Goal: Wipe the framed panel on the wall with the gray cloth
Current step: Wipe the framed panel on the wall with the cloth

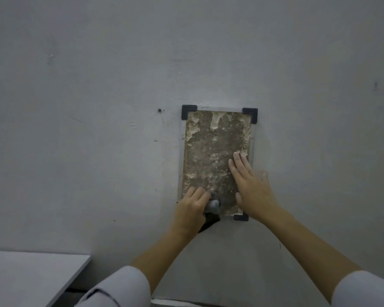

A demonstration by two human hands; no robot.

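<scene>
A framed panel (211, 151) hangs upright on the grey wall, with a mottled brown and cream surface and black corner brackets. My left hand (192, 207) grips a bunched gray cloth (214, 206) against the panel's lower left corner; the cloth's dark end hangs below the frame. My right hand (249, 187) lies flat with straight fingers on the panel's lower right part, reaching over the right frame edge. The panel's bottom left bracket is hidden behind my left hand.
A white tabletop (31, 278) juts in at the lower left, its edge near my left elbow. A small dark screw (159, 110) sits in the wall left of the panel's top. The surrounding wall is plain grey.
</scene>
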